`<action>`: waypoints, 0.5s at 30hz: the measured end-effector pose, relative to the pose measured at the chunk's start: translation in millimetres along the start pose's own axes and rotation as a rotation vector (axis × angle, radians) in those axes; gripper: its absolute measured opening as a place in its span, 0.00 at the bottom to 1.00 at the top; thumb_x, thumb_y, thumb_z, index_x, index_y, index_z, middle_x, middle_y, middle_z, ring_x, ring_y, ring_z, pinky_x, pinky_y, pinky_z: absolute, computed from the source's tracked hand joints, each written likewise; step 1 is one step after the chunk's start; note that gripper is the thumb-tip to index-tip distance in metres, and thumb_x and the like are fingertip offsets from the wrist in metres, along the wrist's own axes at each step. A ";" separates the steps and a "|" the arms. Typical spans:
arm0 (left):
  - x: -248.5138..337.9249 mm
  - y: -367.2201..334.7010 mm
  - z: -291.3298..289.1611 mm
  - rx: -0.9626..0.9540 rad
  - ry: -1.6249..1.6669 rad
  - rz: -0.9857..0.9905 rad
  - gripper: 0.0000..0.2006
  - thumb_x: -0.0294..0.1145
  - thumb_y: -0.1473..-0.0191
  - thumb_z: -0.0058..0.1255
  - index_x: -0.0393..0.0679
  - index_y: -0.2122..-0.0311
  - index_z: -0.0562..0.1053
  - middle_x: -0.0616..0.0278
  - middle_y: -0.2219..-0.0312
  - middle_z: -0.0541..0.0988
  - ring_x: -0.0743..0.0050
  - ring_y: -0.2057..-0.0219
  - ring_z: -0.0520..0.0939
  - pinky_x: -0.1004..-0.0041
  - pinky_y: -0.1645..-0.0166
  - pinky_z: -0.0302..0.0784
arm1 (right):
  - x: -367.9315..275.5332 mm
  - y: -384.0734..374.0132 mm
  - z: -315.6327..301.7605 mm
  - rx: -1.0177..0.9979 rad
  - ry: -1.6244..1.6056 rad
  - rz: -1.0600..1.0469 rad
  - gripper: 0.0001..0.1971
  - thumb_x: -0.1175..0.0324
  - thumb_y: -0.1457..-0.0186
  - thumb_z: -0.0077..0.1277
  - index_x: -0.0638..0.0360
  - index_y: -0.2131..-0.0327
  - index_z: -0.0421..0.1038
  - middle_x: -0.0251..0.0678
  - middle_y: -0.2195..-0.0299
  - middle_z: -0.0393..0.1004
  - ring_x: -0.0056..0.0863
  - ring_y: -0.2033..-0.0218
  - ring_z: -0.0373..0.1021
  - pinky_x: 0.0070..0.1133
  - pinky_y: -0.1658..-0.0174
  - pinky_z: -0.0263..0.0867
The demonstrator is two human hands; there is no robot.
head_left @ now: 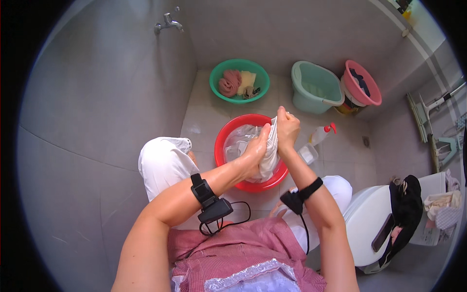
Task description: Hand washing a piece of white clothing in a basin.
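Observation:
A white wet cloth [269, 164] is bunched between my two hands above the red basin [220, 152]. My right hand [288, 128] is closed in a fist around the cloth's upper end, over the basin's right rim. On the cloth's left side, my left hand [255, 150] grips it, thumb upward and glistening wet; its fingertips are partly hidden behind the fabric. Lower down, the cloth hangs into the basin. More pale, wet fabric [238, 138] lies in the basin on the left.
Behind the basin stands a green basin [215, 87] holding pink and cream cloths. A pale green tub [311, 100] and a pink basin [374, 97] are at the back right. A red-topped pump bottle [321, 134] and a small clear container [308, 154] stand close right. A toilet lid [367, 224] carries a phone [383, 232].

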State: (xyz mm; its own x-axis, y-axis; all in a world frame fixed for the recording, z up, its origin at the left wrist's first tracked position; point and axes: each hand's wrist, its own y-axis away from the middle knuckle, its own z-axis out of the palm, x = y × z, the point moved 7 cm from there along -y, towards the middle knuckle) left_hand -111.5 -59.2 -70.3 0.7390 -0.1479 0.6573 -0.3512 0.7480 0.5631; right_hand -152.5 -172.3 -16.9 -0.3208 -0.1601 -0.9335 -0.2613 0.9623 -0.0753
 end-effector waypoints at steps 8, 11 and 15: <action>-12.9 -30.7 -43.2 -0.268 0.376 -0.085 0.18 0.50 0.38 0.38 0.49 0.55 0.72 0.65 0.63 0.79 0.68 0.62 0.81 0.65 0.56 0.77 | -76.4 125.9 18.7 -0.097 -0.063 -0.664 0.15 0.64 0.51 0.56 0.61 0.85 0.71 0.48 0.76 0.71 0.48 0.80 0.67 0.37 0.76 0.62; -12.6 -18.0 -25.0 -0.229 0.338 -0.099 0.17 0.49 0.37 0.37 0.49 0.56 0.73 0.66 0.64 0.80 0.68 0.62 0.81 0.65 0.55 0.78 | -49.7 64.5 13.6 -0.006 0.067 -0.514 0.14 0.62 0.51 0.55 0.58 0.85 0.73 0.46 0.79 0.68 0.48 0.78 0.68 0.36 0.75 0.63; 2.6 -15.4 -4.7 -0.213 0.231 -0.061 0.15 0.46 0.36 0.38 0.49 0.57 0.73 0.66 0.66 0.80 0.67 0.62 0.81 0.64 0.54 0.78 | -31.2 23.6 0.3 0.139 0.112 -0.465 0.13 0.67 0.50 0.55 0.60 0.84 0.71 0.45 0.83 0.66 0.41 0.78 0.68 0.33 0.74 0.62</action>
State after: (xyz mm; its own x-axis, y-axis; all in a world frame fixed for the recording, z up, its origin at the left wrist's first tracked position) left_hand -101.5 -68.1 -79.6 0.8746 -0.0634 0.4807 -0.1926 0.8644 0.4644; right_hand -148.4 -144.5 10.4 -0.2973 -0.5943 -0.7473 -0.2781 0.8026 -0.5277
